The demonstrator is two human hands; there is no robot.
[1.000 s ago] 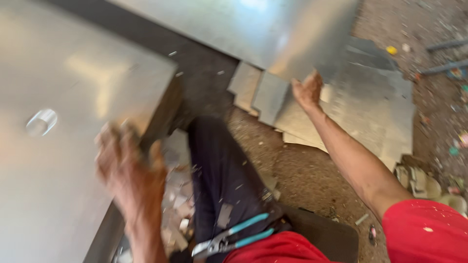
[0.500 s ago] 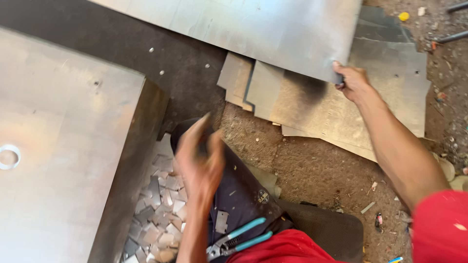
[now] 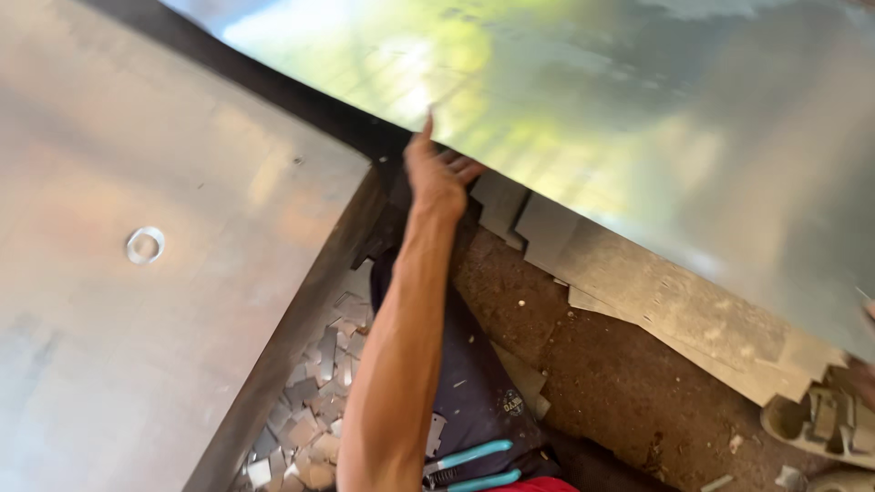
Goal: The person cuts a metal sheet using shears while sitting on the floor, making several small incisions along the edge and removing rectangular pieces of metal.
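My left hand reaches forward and grips the near edge of a large shiny metal sheet, thumb up against its face and fingers curled under the edge. The sheet is tilted and fills the upper right of the view, reflecting light. Only a sliver of my right hand shows at the right border, just under the sheet's lower edge. Its grip is hidden.
A flat grey metal sheet with a small metal ring on it lies at left. Several small metal offcuts are heaped beside my dark trouser leg. Teal-handled pliers rest at my lap. Cut sheet pieces and a sandal lie on the dirt floor.
My left hand has gone from above my lap up to the big sheet's edge. The sheet has come closer and higher, and my right hand has slid out to the right border.
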